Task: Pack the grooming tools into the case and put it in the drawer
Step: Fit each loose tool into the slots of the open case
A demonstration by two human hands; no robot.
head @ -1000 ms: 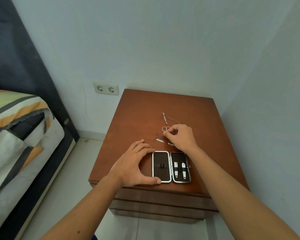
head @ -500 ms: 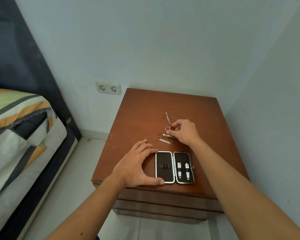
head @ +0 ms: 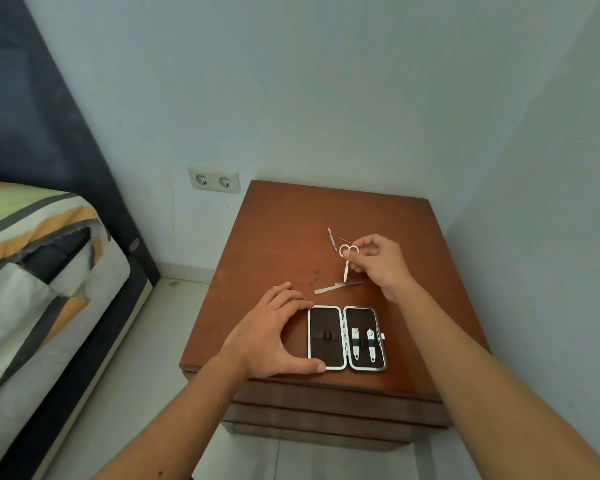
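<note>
Grooming case (head: 346, 337) lies open at the near edge of the brown worktop (head: 278, 237), two clippers (head: 363, 344) strapped in its right half. Left hand (head: 274, 336) steadies its left edge, fingers spread. Right hand (head: 378, 263) pinches small scissors (head: 346, 263) just beyond, loose tools (head: 326, 289) nearby.

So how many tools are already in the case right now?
2. Both are nail clippers strapped side by side in the right half of the open case: one nearer the hinge, one nearer the clasp. The left half shows only empty loops.
</note>
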